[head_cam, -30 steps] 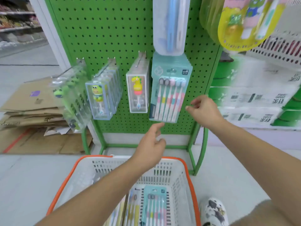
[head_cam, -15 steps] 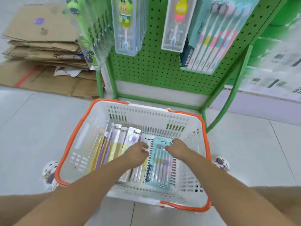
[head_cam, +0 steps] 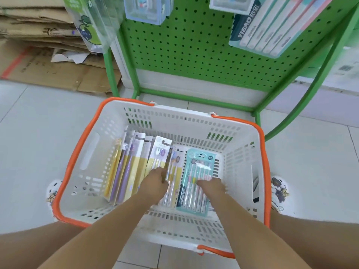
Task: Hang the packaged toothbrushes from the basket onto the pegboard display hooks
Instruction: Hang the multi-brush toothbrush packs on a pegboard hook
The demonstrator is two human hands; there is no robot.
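A white basket with an orange rim (head_cam: pixel 91 146) stands on the floor in front of me. Inside lie several toothbrush packs: yellow-and-purple ones (head_cam: pixel 124 171) on the left, a clear pack (head_cam: pixel 173 167) in the middle, and a teal multi-pack (head_cam: pixel 196 167) on the right. My left hand (head_cam: pixel 155 184) is down in the basket, fingers curled against the clear pack's left edge. My right hand (head_cam: pixel 212 186) grips the teal pack at its lower right side. Above, the green pegboard (head_cam: pixel 194 45) carries a hung teal multi-pack (head_cam: pixel 272 30) and clear boxed brushes (head_cam: pixel 147 8).
Flattened cardboard (head_cam: pixel 44 55) is piled on the floor to the left of the green stand. The stand's green frame legs (head_cam: pixel 295 105) run close behind and to the right of the basket. My shoes (head_cam: pixel 279 191) flank the basket on the pale tiles.
My view has dropped from the pegboard to the basket. Both hands came down from the hung teal pack into the basket, and the right hand has settled on the teal pack there.
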